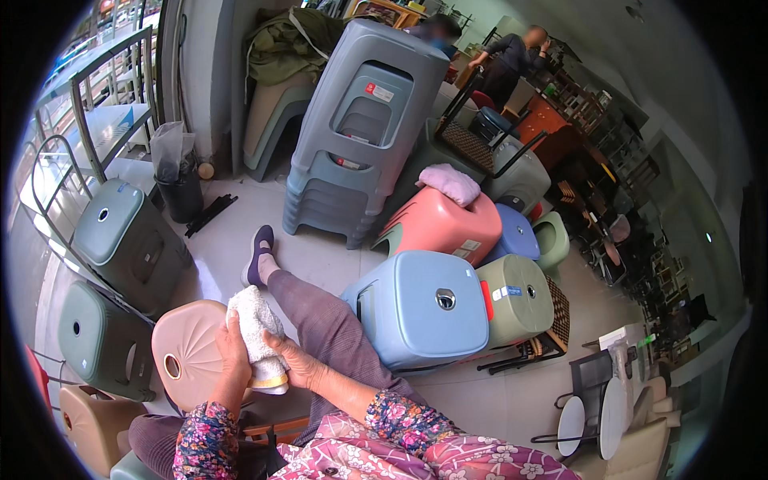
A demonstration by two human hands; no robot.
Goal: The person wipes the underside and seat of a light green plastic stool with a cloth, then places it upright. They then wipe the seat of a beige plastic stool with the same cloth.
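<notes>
A folded white terry towel [259, 330] with a yellow edge is held between both my hands. My left hand [233, 348] grips its left side, and my right hand [292, 358] grips its lower right side. Just left of the towel, partly behind my left hand, stands a beige plastic stool [195, 336] with a gold-rimmed hole in its ribbed seat. To the right of my outstretched leg is a light blue plastic stool [443, 318] with a chrome-rimmed hole.
Green-grey stools [111, 228] line the left side by a metal rack [114, 114]. Ahead rises a tall stack of grey stools [336, 198]. A pink cloth [450, 183] lies on a coral stool [450, 222]. An olive stool [519, 294] stands right. Two people are at the back.
</notes>
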